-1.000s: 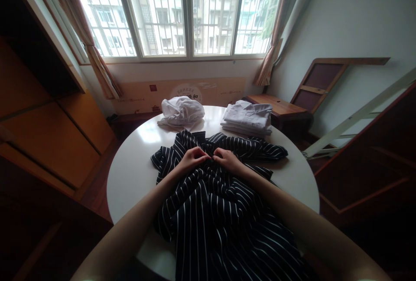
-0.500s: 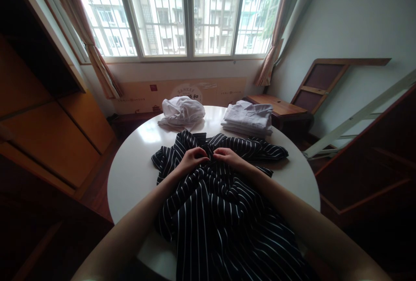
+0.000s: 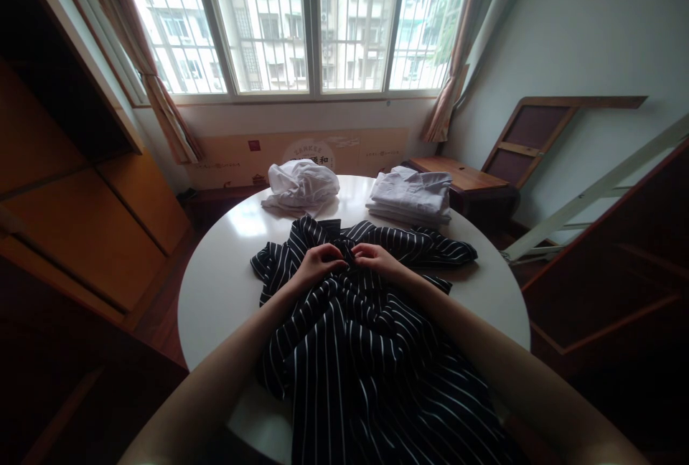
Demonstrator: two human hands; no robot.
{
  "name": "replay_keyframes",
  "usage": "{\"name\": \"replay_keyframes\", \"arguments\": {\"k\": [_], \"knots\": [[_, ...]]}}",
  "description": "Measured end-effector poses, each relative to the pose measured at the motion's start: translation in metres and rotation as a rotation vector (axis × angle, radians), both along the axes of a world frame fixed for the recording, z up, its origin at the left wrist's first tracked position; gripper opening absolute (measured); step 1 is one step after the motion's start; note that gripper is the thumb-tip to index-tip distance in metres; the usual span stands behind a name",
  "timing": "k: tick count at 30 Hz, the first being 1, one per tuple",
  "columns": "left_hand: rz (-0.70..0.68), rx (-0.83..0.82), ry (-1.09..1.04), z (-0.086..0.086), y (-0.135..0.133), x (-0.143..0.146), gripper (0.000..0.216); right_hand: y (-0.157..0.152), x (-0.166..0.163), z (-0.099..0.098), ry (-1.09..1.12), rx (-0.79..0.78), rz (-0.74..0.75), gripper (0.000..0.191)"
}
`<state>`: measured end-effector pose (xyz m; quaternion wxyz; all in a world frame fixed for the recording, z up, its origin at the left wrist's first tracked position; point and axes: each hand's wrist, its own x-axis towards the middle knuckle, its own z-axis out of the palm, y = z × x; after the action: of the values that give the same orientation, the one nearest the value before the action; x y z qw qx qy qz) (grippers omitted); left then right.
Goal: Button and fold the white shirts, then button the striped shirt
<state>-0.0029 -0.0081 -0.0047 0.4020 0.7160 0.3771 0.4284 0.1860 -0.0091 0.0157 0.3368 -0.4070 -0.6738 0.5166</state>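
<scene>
A black shirt with thin white stripes [image 3: 355, 350] lies crumpled across the round white table [image 3: 215, 285] and hangs over its near edge. My left hand [image 3: 319, 262] and my right hand [image 3: 377, 258] meet at the middle of the shirt, close to its collar end. Both pinch the striped cloth with curled fingers, thumbs nearly touching. What exactly sits between the fingertips is too small to make out.
A crumpled white garment [image 3: 301, 184] lies at the table's far left, a folded stack of white shirts [image 3: 412, 196] at the far right. A low wooden bench [image 3: 463, 178] stands behind the table, wooden cabinets [image 3: 80, 221] to the left, a white ladder rail [image 3: 592, 192] at right.
Almost nothing differs. Both hands stay pinched together at the same spot on the striped shirt, with only tiny finger shifts.
</scene>
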Motion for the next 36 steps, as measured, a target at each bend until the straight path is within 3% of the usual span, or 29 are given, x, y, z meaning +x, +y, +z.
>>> {"name": "replay_keyframes", "arguments": {"k": [22,36], "knots": [[0.024,0.019,0.008,0.002,-0.0018,0.0009,0.023,-0.0047,-0.0011,-0.0043,-0.164,0.285,-0.033,0.023],[0.021,0.06,0.058,0.0041,-0.0021,0.0015,0.023,-0.0052,-0.0016,-0.0072,-0.169,0.325,-0.084,0.021]]}}
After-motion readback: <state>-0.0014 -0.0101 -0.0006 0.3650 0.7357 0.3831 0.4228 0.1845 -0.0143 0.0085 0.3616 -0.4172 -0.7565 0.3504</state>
